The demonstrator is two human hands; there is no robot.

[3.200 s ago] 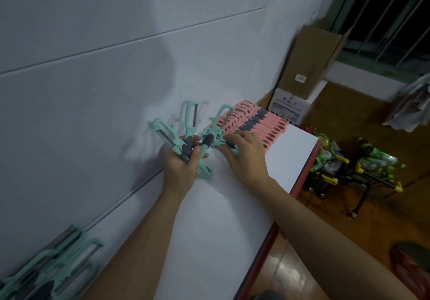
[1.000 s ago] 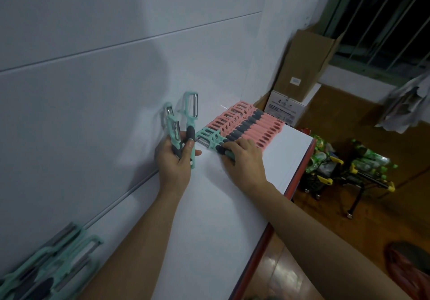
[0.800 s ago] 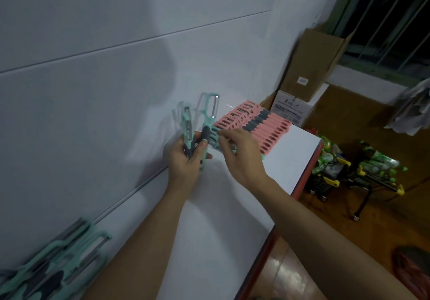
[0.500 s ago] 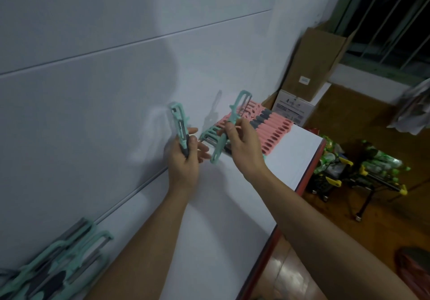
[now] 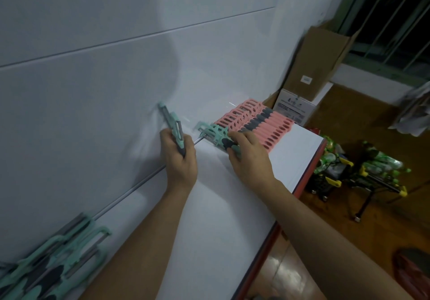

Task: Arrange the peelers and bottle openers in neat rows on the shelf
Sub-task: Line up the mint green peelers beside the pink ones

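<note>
Left hand (image 5: 180, 160) on my feed is curled round the dark grip of a raised teal peeler (image 5: 173, 125), head up and leaning toward the wall, just left of the pink row. It is blurred, so I cannot tell if it is one peeler or two. My right hand (image 5: 250, 157) has fingers bent over the dark grip of a flat teal peeler (image 5: 213, 133) with the thumb below, pinching it. That peeler lies on the shelf and touches the left end of the pink row.

From biggest down: the white wall (image 5: 116, 66) runs behind the pink row. The white shelf (image 5: 209, 229), edged in red on its open side, carries the pink row near its far end. A wooden floor (image 5: 384, 118) lies to the right of the pink row, beyond the shelf edge. A brown cardboard box (image 5: 318, 62) stands past the pink row against the wall, with a white carton (image 5: 293, 108) in front of it, just beside the row's far end. A low cart of green bottles (image 5: 349, 167) sits on the floor, right of the pink row. A teal heap (image 5: 46, 260) of peelers lies well apart from the pink row, at the near end against the wall. The pink row (image 5: 263, 122) itself is peelers packed side by side, dark grips lined up.
</note>
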